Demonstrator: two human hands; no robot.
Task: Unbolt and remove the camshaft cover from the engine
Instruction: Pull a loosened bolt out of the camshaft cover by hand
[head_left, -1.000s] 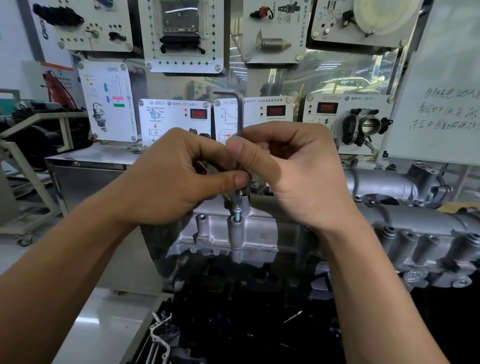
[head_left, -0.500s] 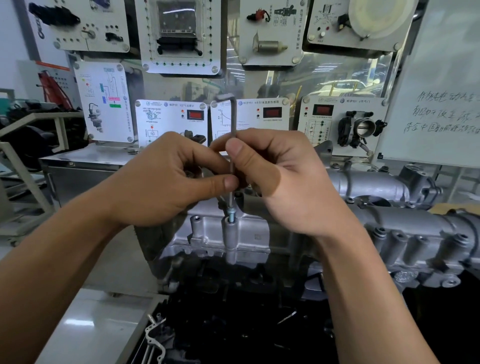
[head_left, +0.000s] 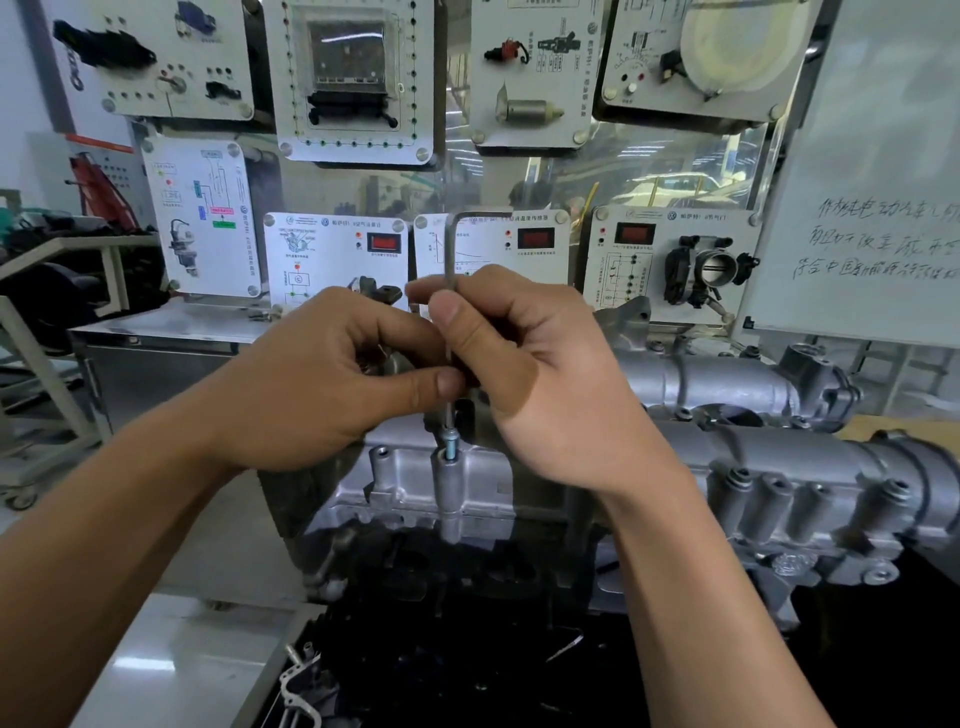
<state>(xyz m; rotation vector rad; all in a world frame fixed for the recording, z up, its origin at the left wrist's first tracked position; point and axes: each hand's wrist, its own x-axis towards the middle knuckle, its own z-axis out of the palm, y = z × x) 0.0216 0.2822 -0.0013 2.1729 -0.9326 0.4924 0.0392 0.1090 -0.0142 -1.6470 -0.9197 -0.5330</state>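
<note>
Both hands, left (head_left: 322, 384) and right (head_left: 524, 374), are pinching the upright key (head_left: 450, 249), its tip sitting in the bolt (head_left: 450, 448) directly below them, half risen from the cover (head_left: 769, 467).

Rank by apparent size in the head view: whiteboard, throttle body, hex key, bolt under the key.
1. whiteboard, largest, though cropped by the frame.
2. throttle body and hex key: unsure; the key is longer but thin, nearer and partly covered.
3. bolt, smallest.
</note>
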